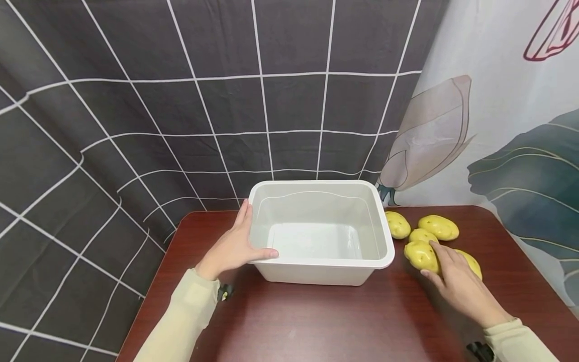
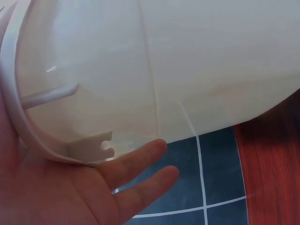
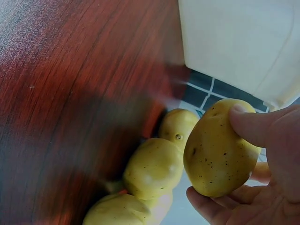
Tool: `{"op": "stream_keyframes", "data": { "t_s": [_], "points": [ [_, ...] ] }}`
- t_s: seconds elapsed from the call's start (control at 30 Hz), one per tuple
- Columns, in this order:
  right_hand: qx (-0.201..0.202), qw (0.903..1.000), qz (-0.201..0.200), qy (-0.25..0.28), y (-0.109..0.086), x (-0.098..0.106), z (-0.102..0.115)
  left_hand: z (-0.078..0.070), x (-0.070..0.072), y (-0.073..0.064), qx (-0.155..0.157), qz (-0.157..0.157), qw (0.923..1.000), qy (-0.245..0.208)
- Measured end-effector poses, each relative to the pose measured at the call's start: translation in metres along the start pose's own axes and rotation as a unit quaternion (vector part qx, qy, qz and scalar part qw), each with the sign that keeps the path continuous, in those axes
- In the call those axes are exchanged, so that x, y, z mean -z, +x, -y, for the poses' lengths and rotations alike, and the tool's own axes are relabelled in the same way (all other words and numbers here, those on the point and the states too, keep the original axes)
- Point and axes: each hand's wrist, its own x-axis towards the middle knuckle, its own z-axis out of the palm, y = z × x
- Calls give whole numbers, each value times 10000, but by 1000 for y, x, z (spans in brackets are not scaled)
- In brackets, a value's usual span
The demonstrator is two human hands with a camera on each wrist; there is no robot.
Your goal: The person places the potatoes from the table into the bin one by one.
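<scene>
While the left hand (image 1: 230, 252) lies against a pale grey, rectangular plastic bin (image 1: 316, 262) at the centre of the frame, the right hand (image 1: 463, 289), at lower right, holds a glossy yellow, oval potato (image 1: 419, 255) between thumb and fingers. The left hand's fingers reach straight along the bin's outer left wall, with the thumb over the front rim. The held potato is just beyond the bin's right end, so the opening lies to the right hand's left; the left hand is across at the opposite end. In the right wrist view, this potato's long axis slants from upper right to lower left; whether it touches the table is hard to tell. The bin's length runs left to right, and only smooth walls and floor show inside. At right, 4 more yellow potatoes (image 1: 439, 228) cluster on a dark reddish-brown, wood-grain table (image 1: 294, 322).
</scene>
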Motion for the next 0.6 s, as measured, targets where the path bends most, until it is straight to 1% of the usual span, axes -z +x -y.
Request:
{"op": "stream_keyframes", "data": {
  "t_s": [0.2, 0.43, 0.6],
  "points": [
    [-28, 10000, 1, -63, 0, 5, 4, 1, 1, 0, -31, -11, 10000, -37],
    [-244, 9995, 149, -161, 3, 12, 6, 1, 0, 1, -37, -39, 10000, -80],
    [-287, 9994, 137, -100, 4, 14, 7, 1, -1, 1, -19, -26, 10000, -56]
  ]
}}
